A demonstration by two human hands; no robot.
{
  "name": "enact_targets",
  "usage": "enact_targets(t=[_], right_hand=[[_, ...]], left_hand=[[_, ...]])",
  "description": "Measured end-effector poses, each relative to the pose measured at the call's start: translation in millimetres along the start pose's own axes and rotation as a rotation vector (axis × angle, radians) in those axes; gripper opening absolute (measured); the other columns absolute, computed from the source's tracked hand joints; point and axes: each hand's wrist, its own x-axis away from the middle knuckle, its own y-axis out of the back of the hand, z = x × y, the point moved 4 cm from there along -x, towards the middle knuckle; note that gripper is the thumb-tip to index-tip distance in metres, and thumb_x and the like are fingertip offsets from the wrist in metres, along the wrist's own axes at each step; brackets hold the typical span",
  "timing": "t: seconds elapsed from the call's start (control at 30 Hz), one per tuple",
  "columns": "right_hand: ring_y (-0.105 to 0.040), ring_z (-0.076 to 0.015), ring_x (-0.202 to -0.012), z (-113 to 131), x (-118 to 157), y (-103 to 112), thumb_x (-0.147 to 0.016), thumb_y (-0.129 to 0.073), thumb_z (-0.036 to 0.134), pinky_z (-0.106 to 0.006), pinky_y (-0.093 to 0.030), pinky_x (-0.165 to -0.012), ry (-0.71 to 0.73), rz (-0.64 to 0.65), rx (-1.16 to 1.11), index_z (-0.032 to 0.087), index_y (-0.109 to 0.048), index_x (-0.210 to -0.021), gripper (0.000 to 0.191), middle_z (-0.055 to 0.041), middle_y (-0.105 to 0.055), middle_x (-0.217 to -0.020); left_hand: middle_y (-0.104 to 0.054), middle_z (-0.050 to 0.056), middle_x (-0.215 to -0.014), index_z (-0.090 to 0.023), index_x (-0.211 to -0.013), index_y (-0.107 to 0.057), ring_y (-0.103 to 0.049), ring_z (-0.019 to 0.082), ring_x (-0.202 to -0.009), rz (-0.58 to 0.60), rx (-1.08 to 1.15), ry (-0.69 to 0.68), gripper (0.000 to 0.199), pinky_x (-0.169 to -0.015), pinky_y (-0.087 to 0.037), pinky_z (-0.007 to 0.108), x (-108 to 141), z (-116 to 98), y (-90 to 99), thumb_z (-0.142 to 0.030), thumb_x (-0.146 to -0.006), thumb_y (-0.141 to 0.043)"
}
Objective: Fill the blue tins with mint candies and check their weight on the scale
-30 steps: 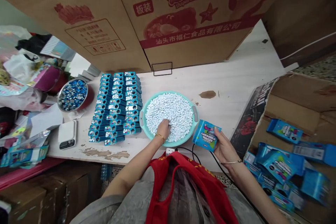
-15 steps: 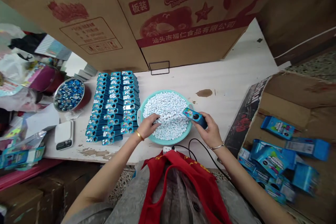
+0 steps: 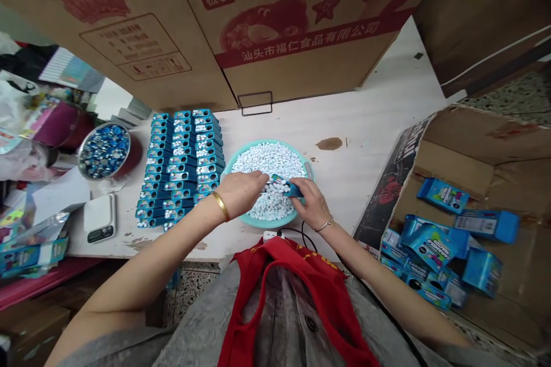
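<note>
A turquoise basin (image 3: 308,170) full of small white candies (image 3: 270,160) stands on the table in front of me. My right hand (image 3: 310,202) grips a small blue box (image 3: 289,186) over the basin's right half, with white pieces at its top face. Beside the box's left end, over the candies, is my left hand (image 3: 244,190), its fingers pressed together; whatever they hold is hidden. Left of the basin, several blue boxes (image 3: 183,160) stand in three rows, white pieces showing in many of their tops.
Big cardboard boxes (image 3: 293,69) line the back. At right an open carton (image 3: 391,183) holds blue packets (image 3: 443,195). At left are a white scale (image 3: 100,215), a metal bowl (image 3: 105,151) of shiny blue pieces and piled bags. A black cable (image 3: 370,292) runs by my right forearm.
My right hand has brought the blue box leftward over the candies. My left hand has risen from the candies toward the box. The view has shifted slightly.
</note>
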Motion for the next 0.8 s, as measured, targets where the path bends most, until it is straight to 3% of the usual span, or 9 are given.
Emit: enact_targets(t=[0.2, 0.33, 0.43, 0.5, 0.57, 0.67, 0.8], right_hand=[[-0.057, -0.0277, -0.105, -3.4, 1.9, -3.5, -0.080, -0.051, 0.013, -0.048, -0.049, -0.092, 0.010, 0.003, 0.012, 0.021, -0.052, -0.120, 0.041, -0.0109, -0.063, -0.111], [-0.057, -0.0275, -0.106, -6.1, 3.0, -4.4, -0.081, -0.051, 0.013, -0.048, -0.048, -0.093, 0.002, 0.009, 0.015, 0.021, -0.052, -0.121, 0.041, -0.0111, -0.062, -0.112], [-0.056, -0.0277, -0.107, -9.8, 4.6, -1.1, -0.081, -0.051, 0.013, -0.048, -0.049, -0.093, -0.018, -0.004, 0.016, 0.021, -0.052, -0.120, 0.041, -0.0114, -0.062, -0.112], [-0.056, -0.0278, -0.106, -12.7, 5.6, 3.7, -0.081, -0.052, 0.014, -0.048, -0.049, -0.092, -0.034, -0.021, 0.020, 0.021, -0.052, -0.120, 0.040, -0.0119, -0.061, -0.112], [-0.056, -0.0276, -0.105, -15.9, 6.4, 10.3, -0.082, -0.054, 0.016, -0.047, -0.049, -0.091, -0.063, -0.044, 0.017, 0.021, -0.052, -0.120, 0.039, -0.0120, -0.061, -0.111], [-0.058, -0.0267, -0.103, -20.3, 7.1, 21.2, -0.083, -0.057, 0.020, -0.046, -0.050, -0.089, -0.133, -0.084, 0.007, 0.021, -0.053, -0.118, 0.036, -0.0112, -0.061, -0.109], [-0.059, -0.0251, -0.100, -24.6, 8.4, 30.5, -0.083, -0.059, 0.026, -0.043, -0.049, -0.088, -0.212, -0.111, 0.008, 0.021, -0.054, -0.116, 0.033, -0.0097, -0.062, -0.107]], left_hand=[[-0.061, 0.011, -0.097, -0.013, -0.106, -0.054, -0.065, 0.023, -0.080, 0.014, -0.112, 0.009, 0.024, -0.060, -0.047, 0.031, 6.8, -22.9, 19.1, -0.009, -0.090, -0.036], [-0.059, 0.010, -0.098, -0.016, -0.107, -0.055, -0.063, 0.023, -0.083, -0.066, -0.073, 0.055, 0.025, -0.062, -0.047, 0.031, 10.6, -10.8, 10.0, -0.012, -0.092, -0.034], [-0.055, 0.010, -0.108, -0.018, -0.111, -0.053, -0.061, 0.022, -0.089, -0.119, 0.063, 0.187, 0.026, -0.068, -0.047, 0.031, 8.5, 28.1, -27.4, -0.011, -0.090, -0.039], [-0.054, 0.012, -0.109, -0.015, -0.109, -0.053, -0.059, 0.024, -0.095, -0.053, 0.167, 0.289, 0.028, -0.074, -0.047, 0.033, 1.0, 54.9, -68.0, -0.007, -0.086, -0.040], [-0.055, 0.014, -0.106, -0.012, -0.104, -0.055, -0.059, 0.025, -0.095, -0.006, 0.218, 0.298, 0.026, -0.076, -0.047, 0.034, -14.2, 66.7, -108.4, -0.004, -0.083, -0.040], [-0.056, 0.013, -0.108, -0.012, -0.103, -0.055, -0.058, 0.024, -0.095, -0.010, 0.300, 0.250, 0.026, -0.079, -0.046, 0.034, -48.5, 54.3, -152.6, -0.003, -0.085, -0.038], [-0.054, 0.015, -0.116, -0.011, -0.109, -0.051, -0.056, 0.023, -0.102, -0.088, 0.422, 0.185, 0.027, -0.088, -0.045, 0.033, -89.4, 20.9, -175.1, -0.006, -0.086, -0.038]])
